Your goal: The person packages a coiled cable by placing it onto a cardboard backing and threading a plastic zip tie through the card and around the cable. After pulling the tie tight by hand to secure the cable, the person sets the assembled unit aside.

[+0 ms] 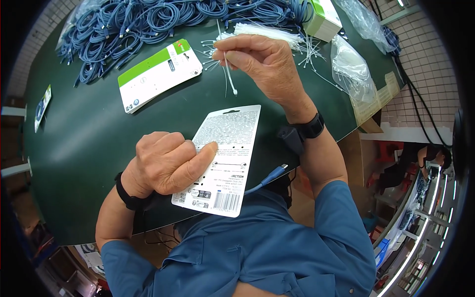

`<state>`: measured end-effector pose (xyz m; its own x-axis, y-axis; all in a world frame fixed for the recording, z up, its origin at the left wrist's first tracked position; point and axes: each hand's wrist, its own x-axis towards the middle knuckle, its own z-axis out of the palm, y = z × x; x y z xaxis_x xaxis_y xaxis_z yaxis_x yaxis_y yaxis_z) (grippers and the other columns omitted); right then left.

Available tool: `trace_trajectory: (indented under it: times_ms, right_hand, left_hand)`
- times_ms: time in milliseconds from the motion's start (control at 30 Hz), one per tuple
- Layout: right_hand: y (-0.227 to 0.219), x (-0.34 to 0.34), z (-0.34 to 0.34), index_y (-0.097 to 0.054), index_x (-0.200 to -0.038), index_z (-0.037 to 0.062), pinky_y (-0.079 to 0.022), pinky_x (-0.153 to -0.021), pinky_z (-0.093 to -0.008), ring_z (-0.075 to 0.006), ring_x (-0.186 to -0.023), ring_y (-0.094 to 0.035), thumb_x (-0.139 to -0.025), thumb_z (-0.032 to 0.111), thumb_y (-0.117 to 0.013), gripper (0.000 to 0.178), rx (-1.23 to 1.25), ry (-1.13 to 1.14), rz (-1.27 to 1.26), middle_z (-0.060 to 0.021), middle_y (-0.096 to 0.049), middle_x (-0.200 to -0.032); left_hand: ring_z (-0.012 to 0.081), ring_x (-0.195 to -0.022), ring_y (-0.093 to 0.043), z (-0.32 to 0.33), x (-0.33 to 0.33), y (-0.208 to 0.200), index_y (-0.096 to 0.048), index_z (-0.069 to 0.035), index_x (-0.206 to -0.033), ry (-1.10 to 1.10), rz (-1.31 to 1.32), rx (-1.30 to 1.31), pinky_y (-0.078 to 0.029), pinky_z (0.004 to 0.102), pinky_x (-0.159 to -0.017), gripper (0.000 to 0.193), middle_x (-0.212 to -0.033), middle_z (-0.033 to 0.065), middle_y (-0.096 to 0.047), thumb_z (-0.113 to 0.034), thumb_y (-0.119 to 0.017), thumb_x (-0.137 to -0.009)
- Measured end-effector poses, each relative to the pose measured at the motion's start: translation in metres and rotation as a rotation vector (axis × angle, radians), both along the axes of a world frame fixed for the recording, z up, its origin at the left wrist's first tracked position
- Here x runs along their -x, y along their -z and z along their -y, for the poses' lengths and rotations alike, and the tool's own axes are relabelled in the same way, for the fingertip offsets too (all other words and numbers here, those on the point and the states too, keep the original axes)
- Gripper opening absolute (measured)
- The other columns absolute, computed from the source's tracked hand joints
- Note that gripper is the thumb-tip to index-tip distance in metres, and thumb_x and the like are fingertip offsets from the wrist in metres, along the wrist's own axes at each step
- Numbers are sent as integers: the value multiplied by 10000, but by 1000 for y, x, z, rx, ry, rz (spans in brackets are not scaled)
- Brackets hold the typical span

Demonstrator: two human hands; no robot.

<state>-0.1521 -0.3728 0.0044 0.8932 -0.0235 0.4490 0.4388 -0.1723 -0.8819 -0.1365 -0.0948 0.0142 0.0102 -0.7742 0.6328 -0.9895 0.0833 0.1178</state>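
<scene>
My left hand [170,161] grips a white printed packaging card [230,129] by its left side, thumb across the printed back. The card has a hang slot at its top and a barcode low down. From behind its lower right edge sticks out a blue cable end with a metal plug [269,177]; the rest of that cable is hidden. Above the card, my right hand [264,64] pinches a thin white cable tie [229,76] between thumb and fingers, and its small head hangs downward. Just beyond that hand lies a pile of white cable ties [277,35].
A stack of green and white cards [159,76] lies left of centre on the dark green table [74,163]. Coiled blue cables [143,24] heap along the far side. A box of cards [322,21], a plastic bag [350,67] and a small packaged card [42,108] lie around. Another person [425,161] sits far right.
</scene>
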Motion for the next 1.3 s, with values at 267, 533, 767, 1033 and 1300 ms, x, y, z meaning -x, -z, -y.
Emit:
trace_trajectory:
  times_ms: [267, 533, 767, 1033, 1300]
  right_hand:
    - [-24, 17, -6, -749, -1139, -38, -566, -717, -254, -140, -838, -705, -973, -23, -696, 175, -123, -209, -80, -125, -756, -992]
    - [-42, 37, -31, -741, -1056, -53, -573, -724, -270, -178, -821, -712, -895, -92, -744, 166, -146, -358, -150, -159, -740, -954]
    - [-42, 45, -44, -736, -994, -66, -607, -735, -280, -198, -862, -758, -833, -110, -797, 177, 43, -334, -194, -158, -749, -927]
    - [-40, 47, -45, -739, -958, -58, -603, -702, -267, -195, -841, -769, -812, -105, -818, 173, 73, -353, -237, -146, -758, -910]
    - [-34, 40, -42, -755, -869, 1, -566, -676, -275, -168, -781, -738, -765, -53, -855, 154, 220, -459, -192, -99, -752, -883]
  left_hand:
    - [74, -526, -428, 0, 3, -2, -751, -29, -1123, 27, 72, 59, -296, 256, -443, 432, -636, -57, -409, -197, -758, -725]
    - [60, -530, -405, 0, 4, 0, -753, -46, -1113, 56, 92, 54, -279, 249, -444, 458, -639, -76, -362, -250, -772, -703]
    - [56, -527, -425, 2, 5, 2, -747, -40, -1081, 58, 70, 67, -274, 247, -446, 445, -641, -77, -386, -246, -783, -689]
    - [59, -531, -442, 2, 5, 4, -742, -38, -1063, 75, 73, 94, -275, 247, -452, 437, -648, -71, -423, -250, -783, -683]
    - [69, -544, -460, 3, 6, 5, -744, -50, -1060, 40, 94, 88, -293, 247, -460, 419, -665, -61, -467, -249, -774, -693]
